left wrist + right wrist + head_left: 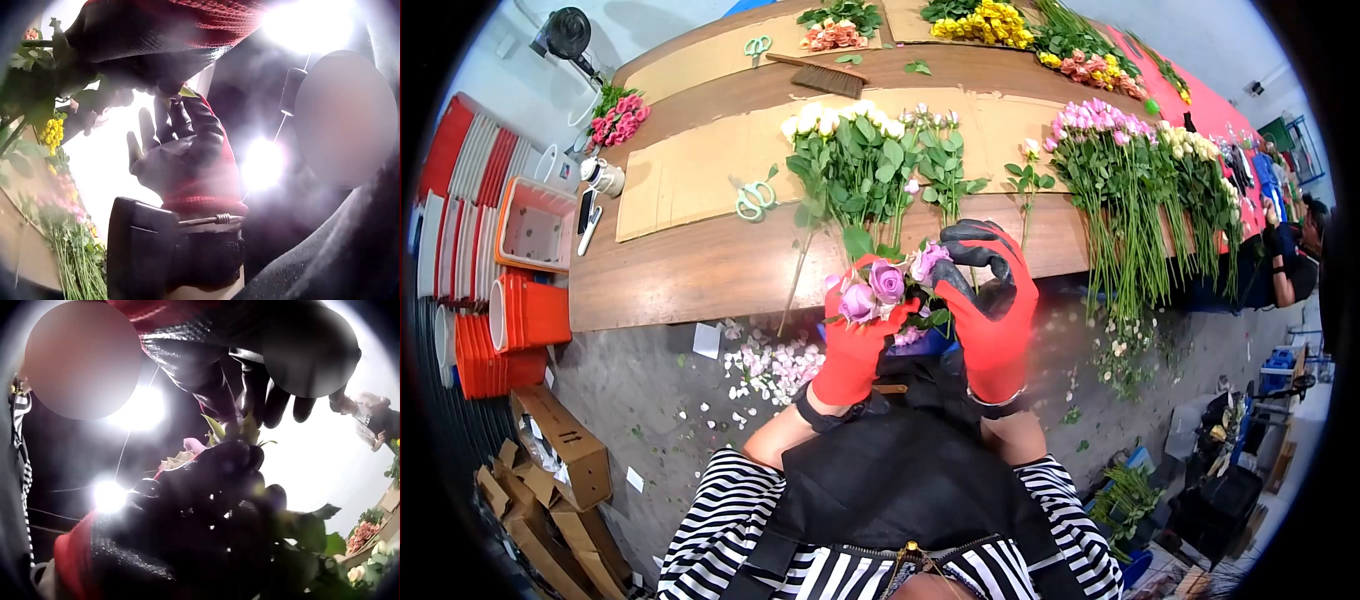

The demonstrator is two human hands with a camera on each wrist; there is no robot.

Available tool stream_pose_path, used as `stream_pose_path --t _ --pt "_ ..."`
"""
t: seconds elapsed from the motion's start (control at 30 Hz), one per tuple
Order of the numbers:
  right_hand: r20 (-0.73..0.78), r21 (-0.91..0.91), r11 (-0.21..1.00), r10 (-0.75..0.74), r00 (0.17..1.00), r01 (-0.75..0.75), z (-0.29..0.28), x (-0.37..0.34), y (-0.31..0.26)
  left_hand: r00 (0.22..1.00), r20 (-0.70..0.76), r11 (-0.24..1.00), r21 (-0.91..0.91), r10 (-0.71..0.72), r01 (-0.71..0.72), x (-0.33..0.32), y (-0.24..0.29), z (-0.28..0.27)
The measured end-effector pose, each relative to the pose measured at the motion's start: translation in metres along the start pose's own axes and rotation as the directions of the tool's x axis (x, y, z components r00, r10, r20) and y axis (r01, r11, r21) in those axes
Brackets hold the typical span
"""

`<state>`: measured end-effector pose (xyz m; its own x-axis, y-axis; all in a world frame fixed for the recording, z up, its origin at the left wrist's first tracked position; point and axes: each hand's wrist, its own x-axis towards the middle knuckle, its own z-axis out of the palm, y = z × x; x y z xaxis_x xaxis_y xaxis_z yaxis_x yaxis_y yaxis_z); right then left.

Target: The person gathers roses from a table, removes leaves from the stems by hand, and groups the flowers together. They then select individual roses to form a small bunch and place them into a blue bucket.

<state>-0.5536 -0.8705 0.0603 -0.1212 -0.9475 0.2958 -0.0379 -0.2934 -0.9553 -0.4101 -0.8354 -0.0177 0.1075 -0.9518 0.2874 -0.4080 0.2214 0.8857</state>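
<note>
In a grey-floored room (650, 370), a wooden bench (720, 265) bears two scissors (757, 190); left hand (858, 345) grips at least three purple roses (887, 281), right hand (997, 310) pinching one.

Knit gloves (212, 22) are showing rough red fabric and glossy black coating.
Beyond the left hand (855, 345) and right hand (992, 335), smooth wooden tabletop (710, 268) is gleaming under matt cardboard (680, 180).

At least 3 open mauve roses (887, 282) bunch in the left grip (855, 350).
</note>
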Motion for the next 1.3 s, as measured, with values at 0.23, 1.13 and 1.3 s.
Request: stream_pose_path --t 0.23,1.13,1.3 --pt "-0.103 -0.414 0.854 -0.388 0.916 0.315 0.005 -0.014 0.016 0.965 0.027 0.908 0.332 0.263 -0.257 -0.006 0.0 0.001" --pt "0.107 0.265 0.948 -0.212 0.971 0.178 -0.032 0.0 0.034 0.947 0.21 0.969 -0.019 0.244 -0.246 0.016 -0.023 -0.04" --pt "0.25 0.155 0.986 -0.097 0.963 0.059 -0.026 -0.001 0.027 0.899 0.258 0.855 0.299 0.355 -0.424 0.028 -0.007 -0.05"
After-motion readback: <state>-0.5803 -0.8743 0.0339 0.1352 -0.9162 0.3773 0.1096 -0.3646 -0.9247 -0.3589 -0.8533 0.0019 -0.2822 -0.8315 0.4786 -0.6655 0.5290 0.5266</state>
